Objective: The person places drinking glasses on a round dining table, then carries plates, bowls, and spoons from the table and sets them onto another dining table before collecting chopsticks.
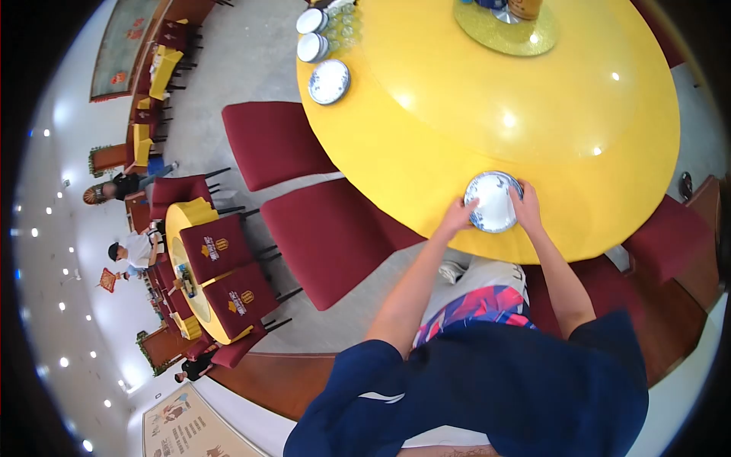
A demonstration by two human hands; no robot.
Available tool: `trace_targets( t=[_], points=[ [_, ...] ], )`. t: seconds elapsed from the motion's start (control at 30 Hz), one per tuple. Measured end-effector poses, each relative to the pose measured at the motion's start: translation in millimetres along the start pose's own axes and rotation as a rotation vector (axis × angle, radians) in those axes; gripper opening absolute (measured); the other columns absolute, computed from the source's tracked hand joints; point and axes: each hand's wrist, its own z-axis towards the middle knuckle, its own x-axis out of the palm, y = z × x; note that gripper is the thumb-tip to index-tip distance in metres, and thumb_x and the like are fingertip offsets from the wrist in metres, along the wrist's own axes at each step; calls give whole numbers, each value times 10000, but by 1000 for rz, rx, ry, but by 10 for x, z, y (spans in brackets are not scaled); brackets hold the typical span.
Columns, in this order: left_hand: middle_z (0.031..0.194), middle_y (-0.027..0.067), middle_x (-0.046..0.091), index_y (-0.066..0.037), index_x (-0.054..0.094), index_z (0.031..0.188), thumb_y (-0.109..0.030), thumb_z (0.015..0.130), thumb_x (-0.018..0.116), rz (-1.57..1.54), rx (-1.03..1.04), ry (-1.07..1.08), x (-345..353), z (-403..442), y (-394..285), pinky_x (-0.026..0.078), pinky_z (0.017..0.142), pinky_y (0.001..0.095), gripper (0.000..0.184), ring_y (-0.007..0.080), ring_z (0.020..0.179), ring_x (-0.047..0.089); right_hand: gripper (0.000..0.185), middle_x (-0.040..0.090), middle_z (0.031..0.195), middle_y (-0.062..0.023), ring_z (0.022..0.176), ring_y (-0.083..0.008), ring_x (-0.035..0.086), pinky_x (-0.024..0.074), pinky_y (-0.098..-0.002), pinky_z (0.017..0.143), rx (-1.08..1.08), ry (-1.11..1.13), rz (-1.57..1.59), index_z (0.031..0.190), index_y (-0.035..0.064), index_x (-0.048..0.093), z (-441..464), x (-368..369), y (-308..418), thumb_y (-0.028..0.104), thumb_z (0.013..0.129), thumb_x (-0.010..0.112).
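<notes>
A round white plate with a blue pattern along its rim is at the near edge of the round yellow table, right in front of my body. My left hand grips its left side, thumb over the rim. On the opposite side, my right hand is closed on the rim with its thumb on top. Whether more plates lie beneath this one, or whether it touches the tabletop, I cannot tell. Another patterned pile of plates stands farther off, at the table's left edge.
Stacked white bowls and several glasses stand at the far left. A gold round stand holds containers at the table's middle. Dark red chairs line the left side. Other people, one in a white shirt, are across the room.
</notes>
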Motion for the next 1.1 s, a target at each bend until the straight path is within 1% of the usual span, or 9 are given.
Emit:
trace_targets(
  t=[0.17,0.27,0.37,0.43,0.5,0.57,0.7,0.9,1.1],
  points=[
    [987,254,621,72,483,1109,-377,866,590,380,348,-266,137,244,422,511,751,400,521,343,907,634,380,585,1012,-226,981,-353,551,420,-405,879,177,63,40,1066,-5,571,53,88,-63,326,879,574],
    [931,192,623,62,452,1136,-364,892,568,419,491,-310,145,309,506,568,642,372,505,251,878,653,349,610,964,-176,908,-269,584,449,-361,824,157,123,228,1062,13,564,158,80,-25,307,876,596],
    [930,187,623,63,463,1100,-342,888,583,235,343,-263,126,39,231,536,498,309,472,224,741,669,326,618,913,-114,832,-177,581,466,-308,752,184,206,435,1047,11,555,147,-88,242,279,873,619],
    [893,208,636,65,475,1072,-355,862,611,74,195,-200,146,-493,-205,520,698,352,489,282,850,657,313,615,923,-84,823,-136,570,468,-278,722,165,229,489,1052,13,546,124,-223,393,252,869,632],
    [836,159,630,44,472,1085,-306,865,617,92,209,-166,-62,-694,-230,529,672,307,438,213,797,652,312,616,930,-85,836,-138,573,469,-279,733,150,336,513,1063,12,541,63,-302,648,245,872,626],
    [943,147,624,24,466,1167,-256,868,614,61,474,-152,-201,-796,-7,523,753,305,436,200,865,623,326,625,947,-107,867,-161,586,475,-296,765,67,380,455,1092,3,541,-37,-291,799,236,878,617],
    [1241,136,512,-31,409,1336,-43,830,548,-714,461,-185,-217,-1489,162,436,944,309,525,207,1101,529,390,625,1023,-144,927,-188,591,471,-304,825,36,551,381,1160,-12,527,-479,-194,1306,239,877,619],
    [1284,176,492,-48,383,1374,41,797,482,-934,766,-325,-776,-2752,550,437,965,341,593,248,1152,520,402,583,1130,-100,1008,-164,552,457,-294,876,-25,797,440,1299,45,469,-1467,205,2249,154,921,552],
    [1278,184,491,-19,393,1349,40,809,464,-1200,798,-456,-1409,-3872,1612,432,976,371,547,272,1151,520,413,562,1166,-81,1020,-137,540,454,-277,884,-56,1139,584,1334,99,449,-2685,955,3001,52,926,488]
  ],
)
